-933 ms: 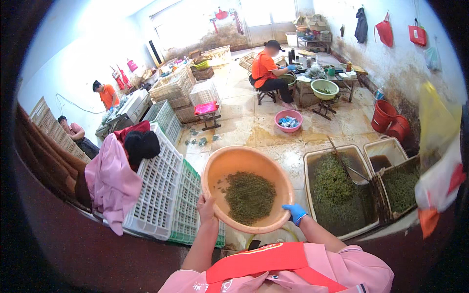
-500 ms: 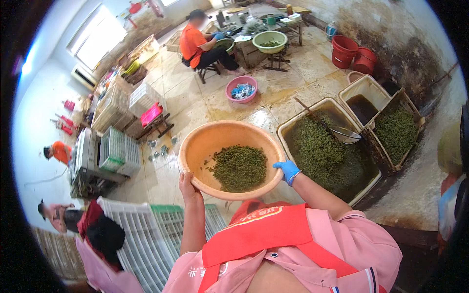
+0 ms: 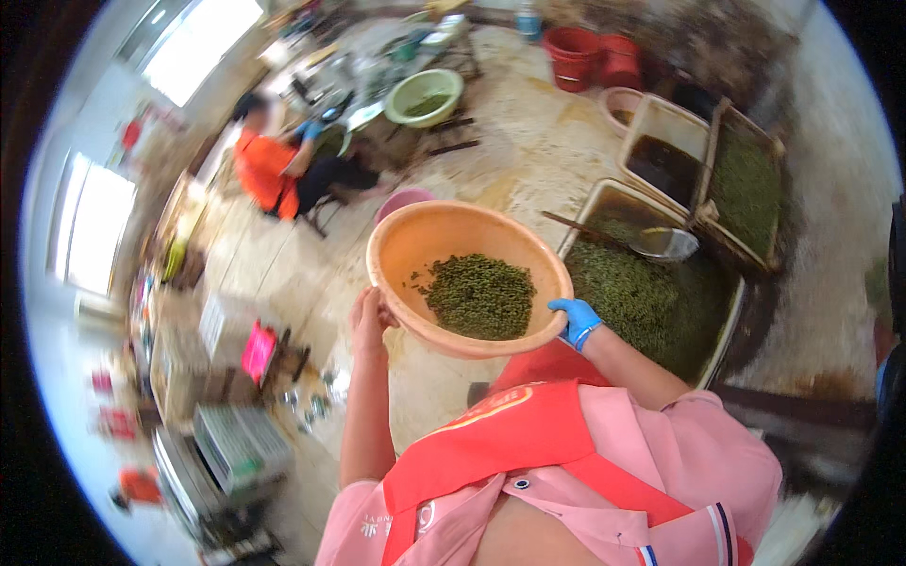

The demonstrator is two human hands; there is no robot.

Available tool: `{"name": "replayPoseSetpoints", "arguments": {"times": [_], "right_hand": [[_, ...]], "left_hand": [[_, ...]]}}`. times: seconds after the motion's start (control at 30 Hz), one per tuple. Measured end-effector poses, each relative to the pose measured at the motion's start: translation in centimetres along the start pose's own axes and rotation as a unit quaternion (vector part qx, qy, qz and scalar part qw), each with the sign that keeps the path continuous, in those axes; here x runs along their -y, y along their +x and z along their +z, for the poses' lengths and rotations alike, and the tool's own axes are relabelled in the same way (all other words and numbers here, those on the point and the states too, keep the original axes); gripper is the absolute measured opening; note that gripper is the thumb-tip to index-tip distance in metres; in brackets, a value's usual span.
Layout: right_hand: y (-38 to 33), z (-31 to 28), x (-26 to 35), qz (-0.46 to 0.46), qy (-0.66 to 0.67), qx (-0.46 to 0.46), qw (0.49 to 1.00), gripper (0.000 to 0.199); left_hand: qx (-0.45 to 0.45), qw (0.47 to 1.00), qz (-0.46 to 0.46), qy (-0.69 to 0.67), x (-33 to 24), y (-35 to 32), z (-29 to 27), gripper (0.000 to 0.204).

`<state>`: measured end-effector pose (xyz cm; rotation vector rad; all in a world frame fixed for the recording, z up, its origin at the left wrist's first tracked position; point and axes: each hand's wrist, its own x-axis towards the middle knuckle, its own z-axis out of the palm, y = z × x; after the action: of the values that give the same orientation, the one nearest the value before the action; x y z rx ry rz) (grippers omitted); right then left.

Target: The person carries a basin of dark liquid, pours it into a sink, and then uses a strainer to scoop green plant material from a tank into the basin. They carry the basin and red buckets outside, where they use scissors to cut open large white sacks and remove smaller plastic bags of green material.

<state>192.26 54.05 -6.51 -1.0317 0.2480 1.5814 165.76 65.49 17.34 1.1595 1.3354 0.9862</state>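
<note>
I hold a round orange plastic basin (image 3: 420, 247) up in front of my chest, with a heap of small green pods (image 3: 479, 294) lying in its bottom. My bare left hand (image 3: 369, 319) grips the rim on the left side. On the right rim sits my right hand (image 3: 575, 321) in a blue glove, fingers curled over the edge. A pink shirt and red apron fill the lower part of the view.
To the right stand rectangular tubs (image 3: 651, 292) of green pods in dark liquid, one holding a metal scoop (image 3: 666, 243). Red buckets (image 3: 585, 57) sit beyond. A person in orange (image 3: 269, 174) sits by a green bowl (image 3: 427, 94). Crates (image 3: 231, 443) lie at left.
The view has swung round to the right and tilted; the crates slid away to the lower left and the tubs came nearer. Both hands keep hold of the basin.
</note>
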Motion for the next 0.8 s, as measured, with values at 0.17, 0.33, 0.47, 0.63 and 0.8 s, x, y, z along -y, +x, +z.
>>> {"name": "replayPoseSetpoints", "arguments": {"times": [0.17,0.33,0.47,0.63,0.8], "right_hand": [[6.2,1.5,4.0,0.008,0.132,-0.046,0.990,0.012],[9.9,2.1,10.7,0.037,0.189,-0.035,0.981,0.010],[13.2,3.7,13.7,0.027,0.268,-0.085,0.959,0.008],[17.8,2.3,17.1,-0.013,0.380,-0.067,0.922,0.008],[18.7,0.2,23.3,-0.114,0.500,-0.049,0.857,0.009]], "left_hand": [[0.086,0.995,0.002,0.048,-1.0,9.7,3.9,0.023],[0.121,0.986,-0.049,0.099,-0.5,19.6,6.1,0.020],[0.122,0.984,-0.083,0.099,-0.3,27.5,6.6,0.020],[0.195,0.963,-0.147,0.115,1.9,37.3,9.6,0.020],[0.238,0.947,-0.110,0.184,0.1,46.6,14.9,0.018]]}}
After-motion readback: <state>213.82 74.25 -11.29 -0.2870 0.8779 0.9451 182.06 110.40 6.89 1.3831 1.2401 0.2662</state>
